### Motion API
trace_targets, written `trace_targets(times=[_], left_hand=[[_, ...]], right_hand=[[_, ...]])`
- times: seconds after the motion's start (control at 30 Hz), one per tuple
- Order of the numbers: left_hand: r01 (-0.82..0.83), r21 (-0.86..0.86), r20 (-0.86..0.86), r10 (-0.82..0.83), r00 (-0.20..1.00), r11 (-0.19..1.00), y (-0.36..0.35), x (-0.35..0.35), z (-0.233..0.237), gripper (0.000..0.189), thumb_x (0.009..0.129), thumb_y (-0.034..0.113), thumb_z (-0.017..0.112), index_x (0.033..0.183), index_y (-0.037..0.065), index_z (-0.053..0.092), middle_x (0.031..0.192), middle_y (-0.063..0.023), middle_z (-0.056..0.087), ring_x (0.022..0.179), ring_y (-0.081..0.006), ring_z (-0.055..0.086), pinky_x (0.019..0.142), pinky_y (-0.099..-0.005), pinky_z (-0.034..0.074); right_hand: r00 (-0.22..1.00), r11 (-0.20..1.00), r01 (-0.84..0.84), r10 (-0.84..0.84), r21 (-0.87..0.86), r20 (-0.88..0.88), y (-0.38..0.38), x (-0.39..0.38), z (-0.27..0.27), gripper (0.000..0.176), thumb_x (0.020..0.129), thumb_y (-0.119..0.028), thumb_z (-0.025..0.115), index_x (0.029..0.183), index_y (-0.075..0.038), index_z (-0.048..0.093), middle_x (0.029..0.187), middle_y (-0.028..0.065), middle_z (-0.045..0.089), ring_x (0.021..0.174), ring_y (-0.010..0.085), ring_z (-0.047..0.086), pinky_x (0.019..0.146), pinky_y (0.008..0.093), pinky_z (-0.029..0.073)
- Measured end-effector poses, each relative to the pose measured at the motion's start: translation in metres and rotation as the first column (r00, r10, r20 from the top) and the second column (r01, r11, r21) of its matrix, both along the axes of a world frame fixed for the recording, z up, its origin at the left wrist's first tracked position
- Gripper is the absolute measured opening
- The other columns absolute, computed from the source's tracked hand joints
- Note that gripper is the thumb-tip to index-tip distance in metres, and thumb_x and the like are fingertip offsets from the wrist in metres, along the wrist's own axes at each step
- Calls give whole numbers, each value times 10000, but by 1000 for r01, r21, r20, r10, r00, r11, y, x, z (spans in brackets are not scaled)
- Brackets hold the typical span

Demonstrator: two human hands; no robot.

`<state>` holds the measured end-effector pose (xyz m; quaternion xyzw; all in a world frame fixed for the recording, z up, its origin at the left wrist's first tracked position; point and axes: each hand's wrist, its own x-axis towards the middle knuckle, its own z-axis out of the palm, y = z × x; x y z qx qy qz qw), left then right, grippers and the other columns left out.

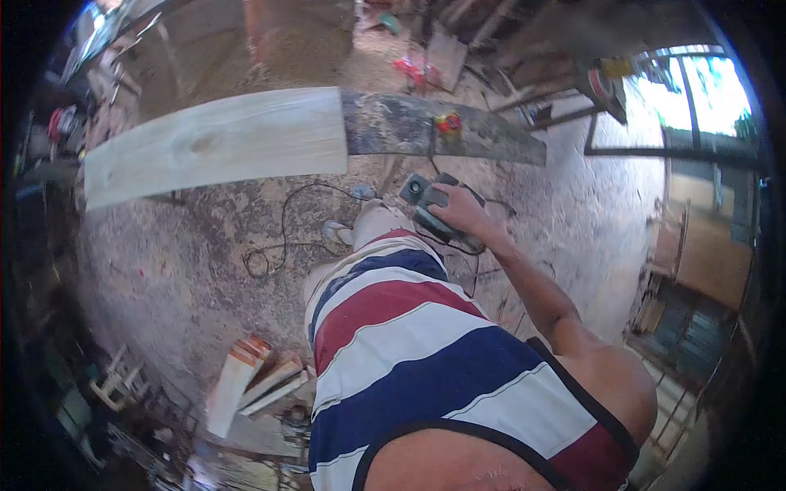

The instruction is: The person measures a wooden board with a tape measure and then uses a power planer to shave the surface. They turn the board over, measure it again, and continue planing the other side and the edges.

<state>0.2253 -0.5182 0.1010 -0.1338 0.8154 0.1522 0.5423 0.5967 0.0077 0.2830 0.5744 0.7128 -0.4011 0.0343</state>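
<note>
My right hand (pixel 458 209) is closed around the top handle of a dark green-grey corded power tool (pixel 426 214), shaped like a hand planer or belt sander. The tool is held beside my right leg, apart from the boards, and its underside is hidden. Beyond it lies a long dark plank (pixel 385 123), with a small red and yellow item (pixel 448 124) on top. A pale wooden board (pixel 217 143) with a knot lies over the plank's left part. My left hand is not in view.
A black cord (pixel 285 225) loops over the rough, stained floor (pixel 164 254) near my feet. Cut wood pieces (pixel 246 376) are piled at the lower left. Wooden furniture (pixel 704 254) stands at the right. Sawdust (pixel 299 61) covers ground beyond the boards.
</note>
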Motion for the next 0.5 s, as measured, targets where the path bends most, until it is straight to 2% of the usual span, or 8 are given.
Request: trace_targets(times=[0.07, 0.17, 0.23, 0.33, 0.4, 0.43, 0.47, 0.5], left_hand=[[10, 16, -4, -10, 1000, 1000, 22, -9, 11, 471, 1037, 370, 534, 1235, -13, 723, 1103, -203, 736, 1055, -343, 683, 934, -475, 495], [40, 53, -29, -39, 999, 998, 54, -24, 21, 452, 1040, 354, 550, 1250, -6, 723, 1078, -176, 740, 1021, -313, 686, 896, -447, 503], [73, 91, -61, -67, 996, 993, 83, -36, 24, 440, 1041, 344, 560, 1260, -1, 723, 1061, -158, 742, 999, -292, 687, 872, -428, 508], [139, 174, -145, -114, 983, 975, 138, -57, 27, 423, 1043, 327, 576, 1275, 6, 723, 1036, -131, 746, 965, -262, 689, 835, -400, 516], [156, 232, -230, -102, 968, 960, 195, -71, 45, 412, 1045, 317, 586, 1285, 11, 723, 1020, -113, 748, 942, -242, 691, 810, -381, 521], [153, 241, -258, -88, 962, 958, 228, -84, 61, 358, 1045, 277, 595, 1240, 7, 727, 1014, -96, 752, 902, -185, 676, 775, -339, 513], [271, 381, -356, -131, 925, 884, 237, -104, 37, 354, 1047, 308, 605, 1208, 22, 735, 969, -64, 733, 848, -160, 657, 750, -328, 510], [391, 495, -455, -152, 877, 776, 246, -124, 10, 354, 1050, 340, 614, 1177, 36, 743, 925, -32, 713, 795, -136, 638, 724, -317, 506]], right_hand=[[994, 993, 110, -110, -31, -21, 3, 13, 7, 608, 844, -352, 771, 1345, -21, 675, 1137, 287, 739, 1089, 418, 723, 961, 463, 563], [964, 958, 256, -243, 125, -112, 3, 51, -2, 492, 892, -318, 738, 1295, -36, 705, 1106, 254, 749, 1037, 402, 727, 899, 454, 576], [975, 906, 203, -221, 370, 6, 10, 79, -8, 480, 878, -283, 739, 1298, -52, 710, 1122, 224, 760, 1022, 385, 730, 952, 447, 553], [972, 864, 126, -206, 487, 115, 35, 172, -88, 408, 935, -234, 682, 1305, -65, 706, 1216, 142, 744, 1060, 340, 702, 980, 445, 528], [987, 775, -116, 18, 621, 162, 83, 256, -195, 366, 972, -202, 645, 1310, -74, 704, 1278, 87, 733, 1086, 310, 683, 999, 444, 512], [886, 888, 399, -309, 229, -345, 97, 245, -173, 406, 1027, -253, 637, 1351, -12, 677, 1307, 74, 718, 1095, 260, 675, 993, 431, 508], [563, 655, 739, -729, -157, -388, 122, 236, -156, 386, 1053, -306, 625, 1283, -11, 721, 1221, 55, 737, 1066, 195, 668, 955, 384, 518], [743, 763, 621, -501, 177, -444, 139, 232, -150, 313, 1026, -304, 657, 1149, -36, 760, 1062, 26, 723, 949, 162, 659, 854, 350, 515]])
